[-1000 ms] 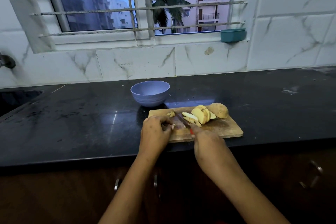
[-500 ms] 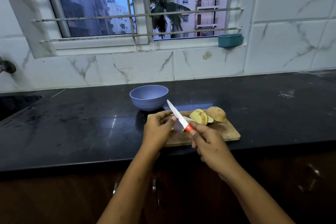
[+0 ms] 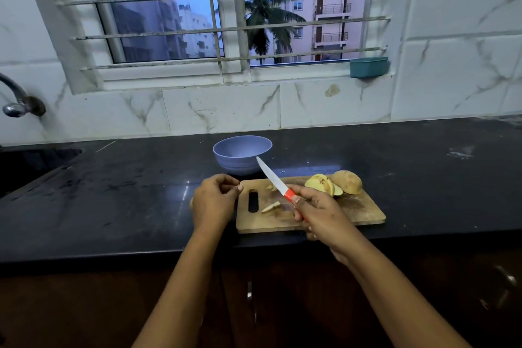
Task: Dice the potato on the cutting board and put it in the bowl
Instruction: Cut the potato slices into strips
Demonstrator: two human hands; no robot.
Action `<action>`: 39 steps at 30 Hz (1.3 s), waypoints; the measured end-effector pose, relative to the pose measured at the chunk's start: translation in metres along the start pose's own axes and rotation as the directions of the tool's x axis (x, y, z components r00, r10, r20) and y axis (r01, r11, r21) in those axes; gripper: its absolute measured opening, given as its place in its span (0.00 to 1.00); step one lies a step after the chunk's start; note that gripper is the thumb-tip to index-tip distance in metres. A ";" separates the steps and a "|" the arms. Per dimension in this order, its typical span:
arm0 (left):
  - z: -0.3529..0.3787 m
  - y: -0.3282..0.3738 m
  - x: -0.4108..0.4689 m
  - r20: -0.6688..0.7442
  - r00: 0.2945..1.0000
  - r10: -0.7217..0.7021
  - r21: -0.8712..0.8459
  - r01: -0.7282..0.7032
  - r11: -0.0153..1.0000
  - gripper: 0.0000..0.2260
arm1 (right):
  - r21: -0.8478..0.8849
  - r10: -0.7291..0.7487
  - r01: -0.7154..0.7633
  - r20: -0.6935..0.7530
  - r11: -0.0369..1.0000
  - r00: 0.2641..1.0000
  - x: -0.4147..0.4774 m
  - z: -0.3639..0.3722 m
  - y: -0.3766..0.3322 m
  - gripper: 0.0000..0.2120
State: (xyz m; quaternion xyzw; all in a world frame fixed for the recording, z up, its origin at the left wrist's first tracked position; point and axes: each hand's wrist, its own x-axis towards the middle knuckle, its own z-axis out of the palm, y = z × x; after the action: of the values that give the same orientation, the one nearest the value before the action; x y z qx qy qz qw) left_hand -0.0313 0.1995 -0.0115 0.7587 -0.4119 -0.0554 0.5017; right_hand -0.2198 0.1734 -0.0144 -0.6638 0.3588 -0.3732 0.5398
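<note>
Head view of a black countertop (image 3: 113, 192) below a barred window. Centre: wooden cutting board (image 3: 361, 212), its slot-shaped handle hole at the left end. The potato (image 3: 347, 182) lies at the board's upper right, part sliced, with the slices leaning against the uncut end. One cut strip (image 3: 270, 207) lies near the hole. The lilac bowl (image 3: 234, 164) stands just above the board, towards its left end. The right hand (image 3: 319, 215) grips the red handle of a knife (image 3: 275, 181), whose white blade points up-left, the tip overlapping the bowl. The left hand (image 3: 216, 200) hovers left of the board, fingers curled; whether they enclose anything cannot be told. Upper right: teal tub (image 3: 368, 67). Left edge: tap (image 3: 17, 99).
</note>
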 end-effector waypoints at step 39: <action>0.045 0.006 -0.027 0.196 0.932 0.304 0.034 -0.316 0.948 0.03 | -0.931 -0.070 0.007 -0.020 0.366 0.997 -0.025 0.014 -0.005 0.25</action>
State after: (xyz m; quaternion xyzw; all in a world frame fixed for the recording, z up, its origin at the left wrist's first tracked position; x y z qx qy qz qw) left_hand -0.0748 0.1849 -0.0372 0.6914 -0.5736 -0.0334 0.4381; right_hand -0.2181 0.2024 -0.0138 -0.8499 0.5059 -0.1375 0.0534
